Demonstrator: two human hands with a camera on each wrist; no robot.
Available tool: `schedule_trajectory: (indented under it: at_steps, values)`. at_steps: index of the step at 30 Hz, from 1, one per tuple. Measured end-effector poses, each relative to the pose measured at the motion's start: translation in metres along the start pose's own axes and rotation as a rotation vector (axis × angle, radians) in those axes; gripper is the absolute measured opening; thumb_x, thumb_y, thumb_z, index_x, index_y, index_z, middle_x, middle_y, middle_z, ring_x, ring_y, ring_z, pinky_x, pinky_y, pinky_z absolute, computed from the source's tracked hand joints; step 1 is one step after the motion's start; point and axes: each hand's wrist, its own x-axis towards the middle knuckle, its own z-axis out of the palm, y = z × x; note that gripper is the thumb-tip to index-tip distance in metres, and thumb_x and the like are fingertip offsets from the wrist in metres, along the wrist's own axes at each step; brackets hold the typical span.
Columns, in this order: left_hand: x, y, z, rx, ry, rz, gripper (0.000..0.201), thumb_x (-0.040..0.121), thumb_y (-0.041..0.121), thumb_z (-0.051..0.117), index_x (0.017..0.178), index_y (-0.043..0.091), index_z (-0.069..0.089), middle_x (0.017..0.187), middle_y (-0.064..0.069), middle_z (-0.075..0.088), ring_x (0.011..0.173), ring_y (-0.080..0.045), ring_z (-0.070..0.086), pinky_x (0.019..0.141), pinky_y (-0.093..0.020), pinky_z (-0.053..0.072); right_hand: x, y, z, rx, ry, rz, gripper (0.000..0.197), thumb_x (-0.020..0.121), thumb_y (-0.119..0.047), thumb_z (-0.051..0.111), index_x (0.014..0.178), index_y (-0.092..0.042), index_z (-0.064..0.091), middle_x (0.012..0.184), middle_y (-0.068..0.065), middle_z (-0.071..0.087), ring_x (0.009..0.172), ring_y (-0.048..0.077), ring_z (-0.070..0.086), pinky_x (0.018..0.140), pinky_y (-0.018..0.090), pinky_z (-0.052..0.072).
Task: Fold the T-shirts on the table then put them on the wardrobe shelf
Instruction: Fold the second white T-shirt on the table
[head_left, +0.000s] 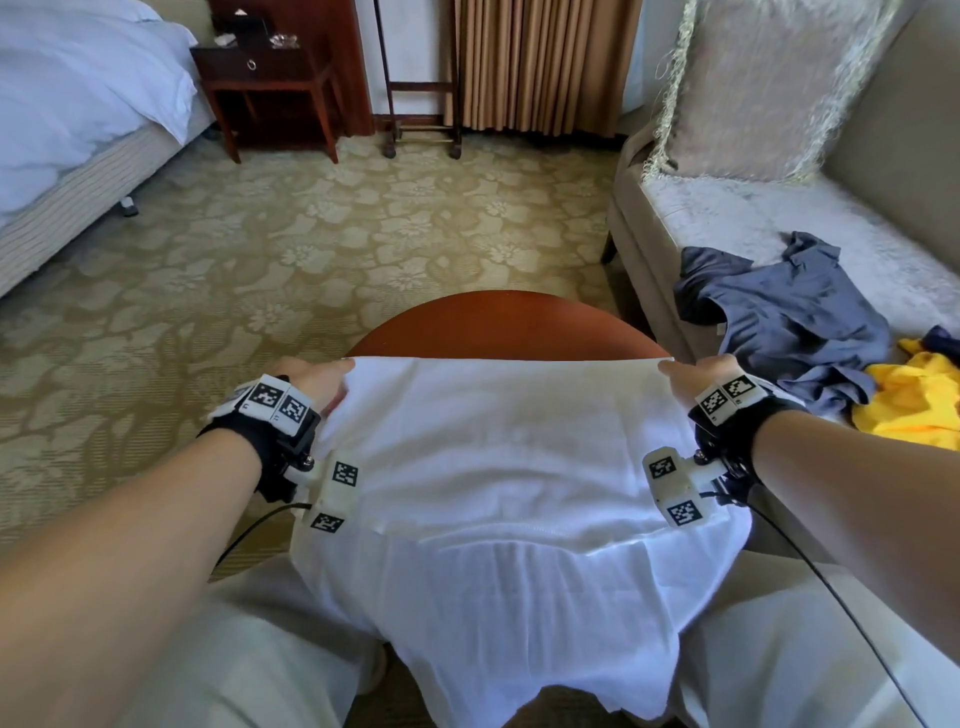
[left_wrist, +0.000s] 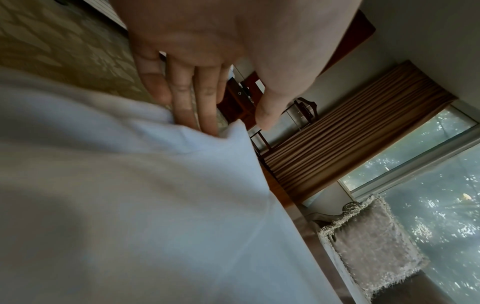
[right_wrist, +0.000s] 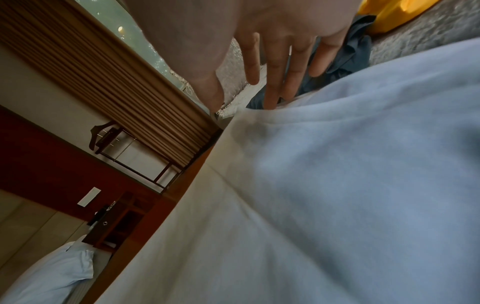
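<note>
A white T-shirt (head_left: 509, 441) lies spread over a round wooden table (head_left: 498, 327), its near part hanging off toward my lap. Its far edge runs straight across the table between my hands. My left hand (head_left: 340, 376) is at the left far corner and my right hand (head_left: 675, 371) at the right one. In the left wrist view the straight fingers (left_wrist: 205, 115) reach behind the cloth (left_wrist: 130, 205), and the thumb stands clear of it. The right wrist view shows the same: fingers (right_wrist: 272, 90) straight against the shirt (right_wrist: 337, 185), thumb apart. A dark blue shirt (head_left: 779, 312) and a yellow one (head_left: 914, 400) lie crumpled on the sofa.
A beige sofa (head_left: 779, 218) with a fringed cushion (head_left: 769, 88) stands close on the right of the table. A bed (head_left: 78, 104) is at the far left, with a dark nightstand (head_left: 265, 78) and a wooden rack (head_left: 421, 104) at the back. Patterned carpet lies between.
</note>
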Motion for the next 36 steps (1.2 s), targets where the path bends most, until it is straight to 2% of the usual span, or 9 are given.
schedule_trajectory:
  at_steps: [4, 7, 13, 21, 26, 27, 30, 34, 36]
  values:
    - [0.018, 0.010, 0.007, 0.043, -0.039, -0.008, 0.059, 0.079, 0.043, 0.074, 0.114, -0.003, 0.063, 0.085, -0.017, 0.069, 0.066, -0.028, 0.063, 0.061, -0.032, 0.048, 0.013, -0.009, 0.002, -0.108, -0.066, -0.010, 0.043, 0.087, -0.035, 0.057, 0.121, -0.009, 0.060, 0.089, 0.012, 0.065, 0.070, 0.027, 0.063, 0.054, 0.027, 0.044]
    - [0.030, 0.015, 0.012, 0.053, -0.045, 0.054, 0.048, 0.083, 0.024, 0.076, 0.125, 0.005, 0.061, 0.110, -0.017, 0.067, 0.089, -0.031, 0.064, 0.073, -0.035, 0.050, 0.021, -0.016, 0.003, -0.245, -0.058, -0.021, 0.035, 0.091, -0.020, 0.055, 0.122, -0.005, 0.062, 0.113, 0.016, 0.064, 0.104, 0.031, 0.062, 0.087, 0.034, 0.051]
    - [0.051, 0.013, 0.014, -0.025, 0.000, 0.037, 0.017, 0.073, 0.022, 0.083, 0.078, 0.026, 0.068, 0.098, -0.010, 0.072, 0.089, -0.030, 0.068, 0.086, -0.040, 0.056, 0.053, -0.007, 0.009, -0.029, 0.006, -0.102, 0.031, 0.081, -0.020, 0.063, 0.112, -0.020, 0.070, 0.110, 0.006, 0.068, 0.088, 0.025, 0.061, 0.087, 0.031, 0.051]
    - [0.070, 0.006, 0.011, -0.135, -0.055, 0.029, 0.077, 0.033, 0.046, 0.091, 0.103, 0.024, 0.069, 0.105, -0.007, 0.072, 0.094, -0.025, 0.070, 0.090, -0.043, 0.055, 0.053, -0.022, 0.008, -0.086, -0.047, -0.090, 0.034, 0.086, -0.036, 0.058, 0.112, -0.016, 0.064, 0.095, 0.008, 0.059, 0.068, 0.021, 0.055, 0.076, 0.030, 0.042]
    - [0.015, -0.012, -0.008, -0.083, -0.154, -0.079, 0.053, 0.079, 0.042, 0.072, 0.113, 0.002, 0.066, 0.093, -0.009, 0.059, 0.078, -0.021, 0.048, 0.078, -0.038, 0.050, 0.036, 0.005, 0.005, 0.019, -0.034, 0.118, 0.081, 0.061, -0.049, 0.064, 0.128, -0.006, 0.049, 0.120, 0.017, 0.060, 0.105, 0.036, 0.060, 0.099, 0.046, 0.044]
    - [0.009, -0.021, -0.008, -0.108, -0.190, -0.090, 0.053, 0.083, 0.040, 0.068, 0.119, 0.003, 0.063, 0.111, -0.018, 0.065, 0.084, -0.026, 0.057, 0.078, -0.038, 0.050, 0.032, 0.011, 0.005, 0.032, -0.070, 0.125, 0.085, 0.065, -0.047, 0.064, 0.136, -0.005, 0.045, 0.131, 0.017, 0.054, 0.117, 0.036, 0.054, 0.103, 0.044, 0.040]
    - [-0.020, -0.044, -0.008, -0.186, -0.228, -0.107, 0.031, 0.096, 0.028, 0.052, 0.111, 0.005, 0.067, 0.098, -0.014, 0.065, 0.070, -0.028, 0.055, 0.063, -0.034, 0.044, 0.008, 0.026, 0.002, 0.064, -0.208, 0.114, 0.061, 0.088, -0.031, 0.060, 0.138, 0.001, 0.046, 0.141, 0.019, 0.046, 0.129, 0.033, 0.045, 0.105, 0.036, 0.034]
    - [-0.027, -0.087, -0.001, -0.234, -0.274, -0.159, 0.050, 0.084, 0.036, 0.062, 0.123, 0.006, 0.061, 0.128, -0.022, 0.059, 0.117, -0.040, 0.057, 0.101, -0.047, 0.045, -0.032, 0.054, -0.004, 0.060, -0.369, -0.004, 0.035, 0.100, 0.003, 0.037, 0.133, 0.011, 0.045, 0.144, 0.027, 0.040, 0.131, 0.038, 0.039, 0.104, 0.034, 0.030]
    - [-0.042, -0.098, 0.000, -0.283, -0.305, -0.179, 0.034, 0.088, 0.033, 0.057, 0.104, 0.004, 0.063, 0.109, -0.022, 0.061, 0.106, -0.036, 0.058, 0.089, -0.038, 0.045, -0.055, 0.069, -0.006, 0.089, -0.388, -0.060, 0.029, 0.099, 0.005, 0.034, 0.111, 0.003, 0.060, 0.127, 0.025, 0.049, 0.107, 0.037, 0.052, 0.090, 0.030, 0.039]
